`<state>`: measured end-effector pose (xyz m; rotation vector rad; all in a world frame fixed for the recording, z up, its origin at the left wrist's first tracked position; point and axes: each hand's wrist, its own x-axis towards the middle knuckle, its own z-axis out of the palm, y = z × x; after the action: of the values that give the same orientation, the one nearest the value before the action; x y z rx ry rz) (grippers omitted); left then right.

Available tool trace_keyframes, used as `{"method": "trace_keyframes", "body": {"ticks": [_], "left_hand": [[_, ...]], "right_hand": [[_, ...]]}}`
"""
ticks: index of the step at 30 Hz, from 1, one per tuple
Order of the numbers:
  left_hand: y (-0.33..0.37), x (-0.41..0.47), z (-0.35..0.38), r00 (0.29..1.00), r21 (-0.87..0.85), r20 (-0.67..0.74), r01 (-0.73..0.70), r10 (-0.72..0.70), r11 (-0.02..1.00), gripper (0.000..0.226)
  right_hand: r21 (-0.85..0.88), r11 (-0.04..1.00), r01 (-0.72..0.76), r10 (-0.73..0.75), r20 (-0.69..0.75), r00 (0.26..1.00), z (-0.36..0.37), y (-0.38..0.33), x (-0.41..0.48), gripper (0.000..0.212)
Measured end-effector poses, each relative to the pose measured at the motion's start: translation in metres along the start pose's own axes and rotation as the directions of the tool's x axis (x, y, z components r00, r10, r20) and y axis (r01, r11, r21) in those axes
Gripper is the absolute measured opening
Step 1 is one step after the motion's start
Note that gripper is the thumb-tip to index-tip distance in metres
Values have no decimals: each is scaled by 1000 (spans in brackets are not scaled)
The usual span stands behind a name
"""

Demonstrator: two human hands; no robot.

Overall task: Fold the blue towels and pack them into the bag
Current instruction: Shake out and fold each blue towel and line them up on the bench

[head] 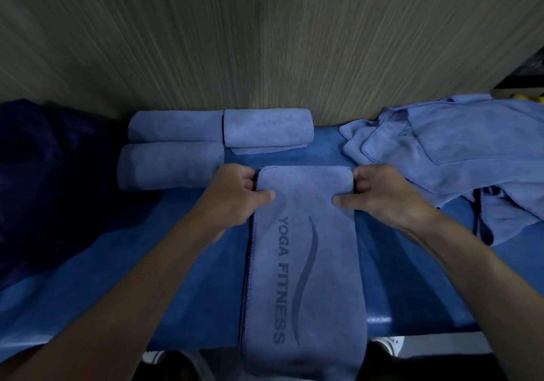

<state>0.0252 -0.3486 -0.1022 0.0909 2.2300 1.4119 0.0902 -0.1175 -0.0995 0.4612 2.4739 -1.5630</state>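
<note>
fingers (265, 196) of the left hand (232, 195) pinch the left edge of the long towel (303, 263) at its far end, thumb on top, the others tucked under the doubled-over end. the right hand (382, 196) mirrors that on the right edge, thumb on top and fingers curled round the cloth. the towel lies flat down the middle of the blue bench (412, 277), yoga fitness print facing up, its near end hanging over the front edge. beyond the left hand, three rolled towels (176, 126) sit by the wood-grain wall (265, 42). a loose heap of towels (456, 151) lies just beside the right hand. a dark blue cloth (44, 174) is bunched at far left; i cannot tell if it is the bag.
</note>
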Motion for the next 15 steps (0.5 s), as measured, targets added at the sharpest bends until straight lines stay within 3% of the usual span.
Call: {"method": "trace_keyframes", "body": {"ticks": [5, 8, 12, 15], "left_hand": [[-2, 2, 1, 986, -41, -94, -140, 136, 989, 1], [-5, 1, 3, 949, 19, -170, -266, 265, 964, 6], [-10, -3, 7, 911, 57, -105, -394, 398, 917, 24], [-12, -5, 5, 890, 24, -64, -450, 451, 892, 31]], "right_hand": [[58, 991, 122, -115, -120, 986, 4, 7, 5, 16], [-85, 964, 251, -263, -182, 947, 8, 16, 6, 20], [-344, 869, 354, -430, -173, 886, 11, 24, 0, 17], [-271, 856, 440, -487, -134, 863, 10, 26, -2, 20]]}}
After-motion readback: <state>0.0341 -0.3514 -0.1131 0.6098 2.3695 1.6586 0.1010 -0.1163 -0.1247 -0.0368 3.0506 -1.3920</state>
